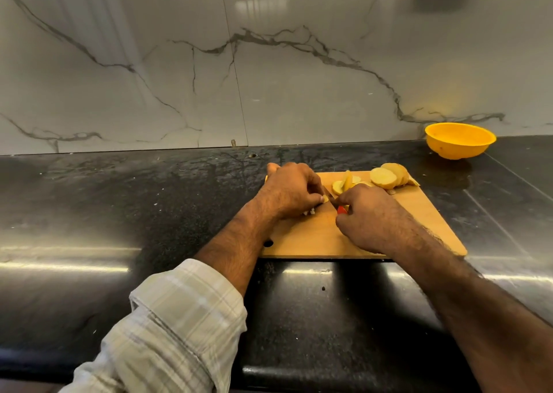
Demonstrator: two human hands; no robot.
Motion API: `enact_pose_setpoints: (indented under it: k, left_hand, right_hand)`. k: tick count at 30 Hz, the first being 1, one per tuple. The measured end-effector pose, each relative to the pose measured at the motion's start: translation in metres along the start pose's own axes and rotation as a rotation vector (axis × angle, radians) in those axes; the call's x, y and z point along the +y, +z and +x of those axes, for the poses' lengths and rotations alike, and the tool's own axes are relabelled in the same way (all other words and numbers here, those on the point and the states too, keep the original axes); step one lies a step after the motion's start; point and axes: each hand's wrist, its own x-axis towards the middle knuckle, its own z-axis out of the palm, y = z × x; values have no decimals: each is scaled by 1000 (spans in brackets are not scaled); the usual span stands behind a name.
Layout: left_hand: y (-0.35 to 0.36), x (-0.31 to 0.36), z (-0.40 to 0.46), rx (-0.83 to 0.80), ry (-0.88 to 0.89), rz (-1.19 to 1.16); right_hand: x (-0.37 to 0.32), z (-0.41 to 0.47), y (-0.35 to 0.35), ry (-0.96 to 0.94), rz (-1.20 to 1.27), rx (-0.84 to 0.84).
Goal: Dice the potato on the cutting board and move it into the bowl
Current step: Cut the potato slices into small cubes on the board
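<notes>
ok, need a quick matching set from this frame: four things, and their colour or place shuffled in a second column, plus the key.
Things:
1. bowl
2. knife handle
3. potato slices
4. left hand

Descriptions:
A. red, gripped by the right hand
B. yellow-orange, on the counter beyond the board's far right corner
C. holding a potato piece against the cutting board
D. stacked at the board's far right

Pairs: 1-B, 2-A, 3-D, 4-C

Likely kitchen, dark countertop [149, 201], marble backsplash [269, 78]
</notes>
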Motion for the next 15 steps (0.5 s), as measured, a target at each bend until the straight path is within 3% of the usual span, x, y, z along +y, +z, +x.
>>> enact_pose_setpoints:
  k: [9, 15]
  left_hand:
    - [2, 2, 0, 21, -13, -51]
    - [-4, -2, 3, -74, -15, -86]
  right_hand:
    - [-10, -4, 1, 29, -33, -24]
    - [-13, -8, 0, 12, -32, -47]
